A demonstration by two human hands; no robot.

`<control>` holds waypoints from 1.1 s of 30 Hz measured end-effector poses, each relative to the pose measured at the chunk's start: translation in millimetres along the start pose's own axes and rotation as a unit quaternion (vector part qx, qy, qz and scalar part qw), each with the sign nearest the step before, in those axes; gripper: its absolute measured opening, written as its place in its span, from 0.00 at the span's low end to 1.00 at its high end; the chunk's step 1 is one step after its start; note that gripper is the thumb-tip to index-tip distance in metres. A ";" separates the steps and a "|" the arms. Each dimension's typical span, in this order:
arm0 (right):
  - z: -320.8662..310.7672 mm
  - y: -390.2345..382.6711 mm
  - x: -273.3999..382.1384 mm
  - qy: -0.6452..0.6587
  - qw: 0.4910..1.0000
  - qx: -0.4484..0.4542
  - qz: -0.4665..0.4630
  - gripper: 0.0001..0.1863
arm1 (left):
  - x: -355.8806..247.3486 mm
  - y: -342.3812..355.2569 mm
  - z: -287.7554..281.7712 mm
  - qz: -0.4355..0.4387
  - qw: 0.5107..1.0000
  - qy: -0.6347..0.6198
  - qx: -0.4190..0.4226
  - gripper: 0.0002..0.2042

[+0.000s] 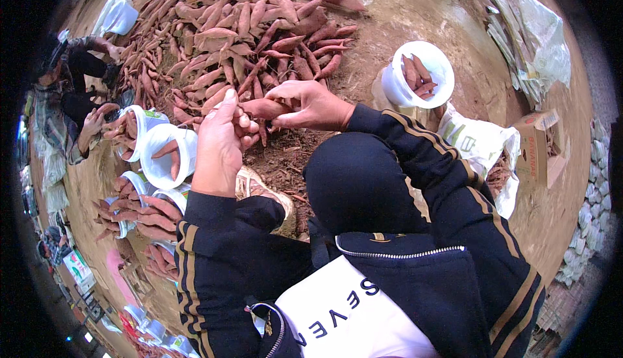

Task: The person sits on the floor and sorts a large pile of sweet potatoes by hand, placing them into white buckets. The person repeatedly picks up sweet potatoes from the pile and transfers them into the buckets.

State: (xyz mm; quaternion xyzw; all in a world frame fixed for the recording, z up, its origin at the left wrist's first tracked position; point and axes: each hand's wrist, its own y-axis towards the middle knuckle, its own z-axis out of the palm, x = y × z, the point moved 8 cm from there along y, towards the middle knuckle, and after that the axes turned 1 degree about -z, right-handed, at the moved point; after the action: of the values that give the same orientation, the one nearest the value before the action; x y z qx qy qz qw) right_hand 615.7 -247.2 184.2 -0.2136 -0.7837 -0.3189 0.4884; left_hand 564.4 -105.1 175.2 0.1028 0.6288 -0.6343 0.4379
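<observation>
A reddish sweet potato point(263, 109) lies level between my two hands, in front of a big heap of sweet potatoes point(217, 33). My right hand point(315, 106) is closed round its right end, the thumb below and the fingers above. At its left end, my left hand point(224, 138) is closed with thumb and fingers pinched together at the tip. Just left of my left wrist stands a white bucket point(158, 170) with a few sweet potatoes in it. My knee in dark cloth point(354, 183) rises below my right hand.
Other filled buckets point(149, 119) crowd the left side, where another person point(78, 72) sits by the heap. To the right stand a white bucket point(422, 97) holding several sweet potatoes, a white sack point(477, 138), a cardboard box point(533, 150) and plastic sheeting point(542, 40).
</observation>
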 end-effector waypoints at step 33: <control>-146.0 -174.9 -145.0 0.494 0.644 -0.547 0.207 0.05 | -35.1 -34.0 0.1 0.238 0.710 0.662 -0.022 0.11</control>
State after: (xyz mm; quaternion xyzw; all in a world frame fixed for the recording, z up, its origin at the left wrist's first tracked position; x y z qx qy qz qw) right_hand 657.1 -477.4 49.2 -0.4092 -0.0451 -0.6384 0.6504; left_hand 562.1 -96.1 223.1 0.6334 0.7257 -0.2644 0.0481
